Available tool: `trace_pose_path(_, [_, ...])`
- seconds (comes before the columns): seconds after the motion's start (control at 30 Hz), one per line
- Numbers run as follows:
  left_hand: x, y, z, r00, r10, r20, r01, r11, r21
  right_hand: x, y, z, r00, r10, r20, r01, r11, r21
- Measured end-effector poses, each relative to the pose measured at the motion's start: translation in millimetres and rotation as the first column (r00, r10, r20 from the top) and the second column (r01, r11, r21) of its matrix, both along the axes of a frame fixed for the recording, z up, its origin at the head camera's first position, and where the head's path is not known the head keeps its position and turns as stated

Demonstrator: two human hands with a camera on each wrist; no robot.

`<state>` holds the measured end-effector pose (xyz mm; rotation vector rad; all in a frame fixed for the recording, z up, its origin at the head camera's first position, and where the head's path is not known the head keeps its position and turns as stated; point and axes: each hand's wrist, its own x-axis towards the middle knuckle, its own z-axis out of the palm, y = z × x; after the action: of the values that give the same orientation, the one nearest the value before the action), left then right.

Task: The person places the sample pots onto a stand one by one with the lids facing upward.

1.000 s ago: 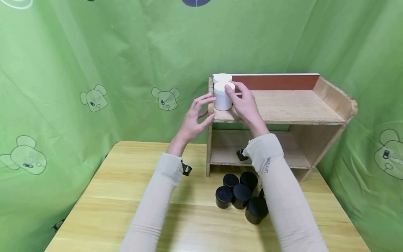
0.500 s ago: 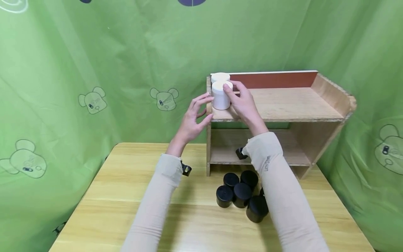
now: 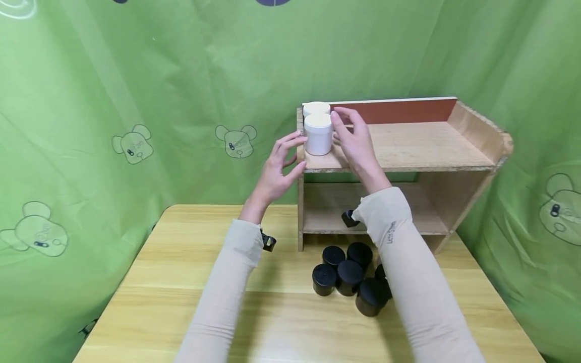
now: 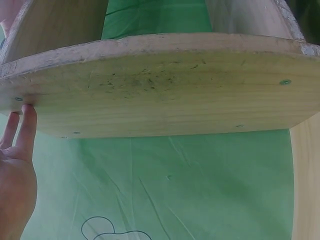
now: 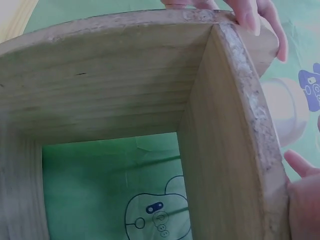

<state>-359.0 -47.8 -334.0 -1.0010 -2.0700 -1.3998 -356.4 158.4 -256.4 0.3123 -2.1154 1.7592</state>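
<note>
Two white jars stand at the left end of the wooden shelf's top board (image 3: 408,146), the front jar (image 3: 318,135) just ahead of the rear jar (image 3: 316,108). My right hand (image 3: 343,128) hovers just right of the front jar with relaxed fingers, holding nothing. My left hand (image 3: 292,154) is beside the shelf's left side panel (image 3: 300,201), its straight fingertips (image 4: 27,117) touching the panel's outer face. In the right wrist view the shelf's underside (image 5: 115,75) fills the frame, with my right fingertips (image 5: 250,17) over its front edge.
Several black jars (image 3: 349,277) are clustered on the wooden table (image 3: 181,282) in front of the shelf, under my right forearm. The shelf's lower board (image 3: 327,222) is mostly bare. Green cloth with bear prints (image 3: 136,126) walls in the table at the back and on both sides.
My right hand has let go of the front white jar and drawn slightly right and up. The left hand has hardly moved.
</note>
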Motion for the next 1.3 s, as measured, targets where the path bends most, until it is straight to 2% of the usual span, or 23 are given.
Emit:
trace_pose_path(0.2, [0.5, 1, 0.2, 1.000, -0.002, 0.003, 0.002, 1.000, 0.004, 16.8, 15, 7.8, 0.993, -0.042, -0.114, 0.050, 0.997, 0.061])
trace_pose_path(0.37, [-0.2, 0, 0.2, 1.000, -0.001, 0.007, 0.001, 1.000, 0.015, 34.6, 28, 10.5, 0.988, 0.011, -0.153, -0.003, 0.999, 0.050])
trace_pose_path(0.43, [-1.2, -1, 0.1, 1.000, -0.003, 0.008, 0.003, 1.000, 0.011, 42.0, 33, 7.3, 0.986, 0.034, -0.160, -0.021, 0.996, 0.081])
trace_pose_path(0.6, [-1.3, -2, 0.3, 1.000, 0.001, 0.013, -0.001, 1.000, 0.009, 58.8, 52, -11.5, 0.978, 0.114, -0.173, -0.076, 0.974, 0.212])
trace_pose_path(0.77, [3.8, 0, 3.6, 1.000, 0.007, 0.025, -0.007, 1.000, 0.004, 79.0, 74, -32.8, 0.965, 0.181, -0.192, -0.127, 0.957, 0.262])
trace_pose_path(1.03, [3.0, 1, 2.1, 1.000, 0.010, 0.018, -0.010, 1.000, 0.009, 103.0, 110, -61.9, 0.935, 0.235, -0.265, -0.124, 0.919, 0.375])
trace_pose_path(1.17, [0.3, 0, 0.8, 1.000, 0.002, 0.009, -0.002, 1.000, 0.000, 113.0, 125, -79.7, 0.933, 0.261, -0.247, -0.143, 0.901, 0.411])
trace_pose_path(1.3, [0.7, 0, 0.9, 1.000, 0.001, 0.008, -0.001, 1.000, -0.005, 122.3, 141, -97.3, 0.942, 0.255, -0.219, -0.146, 0.897, 0.416])
